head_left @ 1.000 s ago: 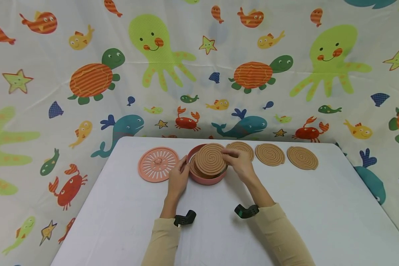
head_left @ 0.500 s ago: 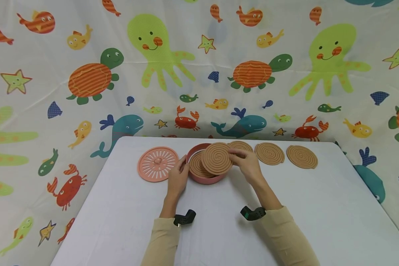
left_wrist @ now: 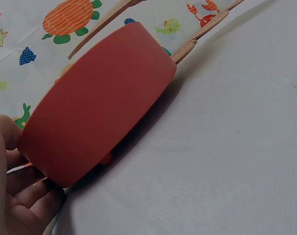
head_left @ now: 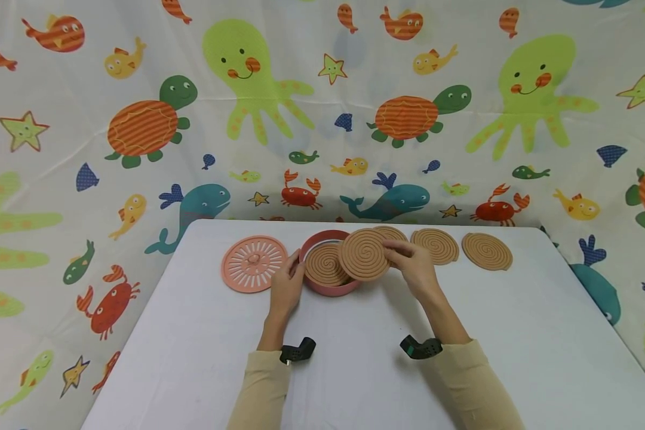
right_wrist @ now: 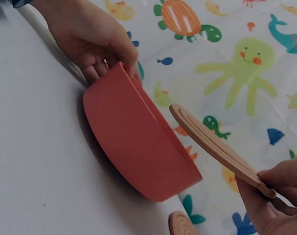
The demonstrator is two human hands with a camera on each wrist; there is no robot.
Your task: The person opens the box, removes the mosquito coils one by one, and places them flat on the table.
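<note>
A round pinkish-red box [head_left: 330,291] stands uncovered on the white table, a tan spiral mosquito coil [head_left: 322,266] lying inside it. My left hand [head_left: 287,283] grips the box's left side, thumb over the rim and fingers against the outer wall [left_wrist: 99,98]. Between thumb and fingers, my right hand [head_left: 416,269] pinches the edge of another mosquito coil [head_left: 363,255]. That coil is raised and tilted over the box's right rim, as the right wrist view shows with the coil [right_wrist: 214,147] apart from the box [right_wrist: 138,137].
The slotted pink lid [head_left: 254,264] with a small knob lies left of the box. Along the back edge to the right are a partly hidden coil [head_left: 393,233], a second coil [head_left: 435,246] and a third coil [head_left: 487,251]. A sea-animal-print curtain [head_left: 322,119] hangs behind.
My right hand has carried the pinched coil rightward from over the middle of the box to its right rim, uncovering the coil inside. The left hand stays on the box.
</note>
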